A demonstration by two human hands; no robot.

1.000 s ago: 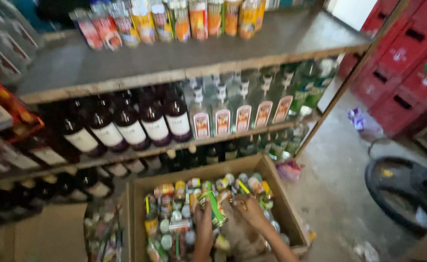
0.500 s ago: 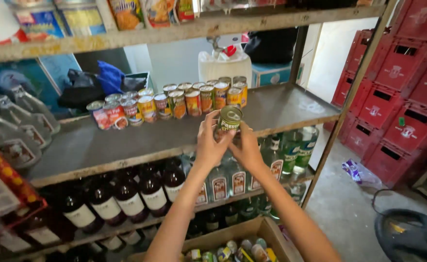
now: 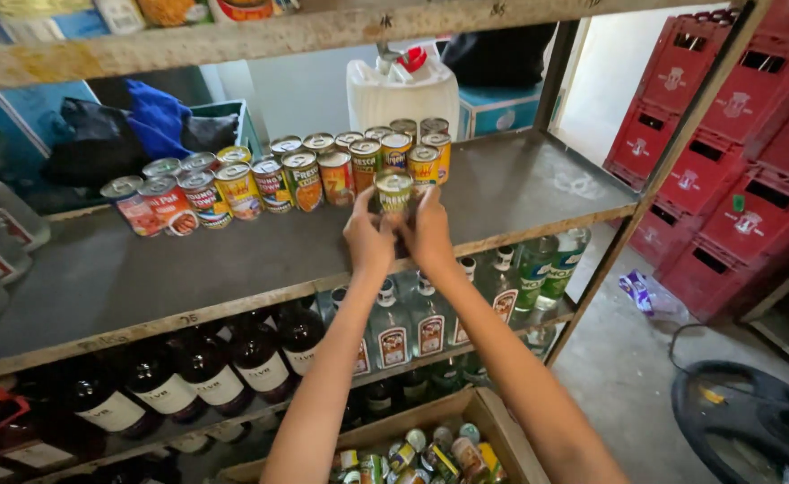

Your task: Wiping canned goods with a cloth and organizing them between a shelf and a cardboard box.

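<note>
- Head view shows your left hand (image 3: 369,240) and right hand (image 3: 430,235) closed together around one tin can (image 3: 394,191), each clasping a side of it.
- A second ago both hands were down in the cardboard box (image 3: 502,428) on the floor; half a second ago they held the can up in the air, clear of the shelf; now it sits low, right at the shelf board (image 3: 538,184).
- You cannot tell from this angle whether its base already touches the board.
- The can stands upright at the near edge of the row of cans (image 3: 278,179), just in front of the right-hand tins, with bare shelf further right.
- So one more tin has come out of the box and joins the row; by my judgement the stocking is part way, since more cans and packets show in the box below.
- Dark bottles (image 3: 206,372) and clear bottles (image 3: 430,323) fill the lower shelves, and red crates (image 3: 726,161) are stacked at far right.
</note>
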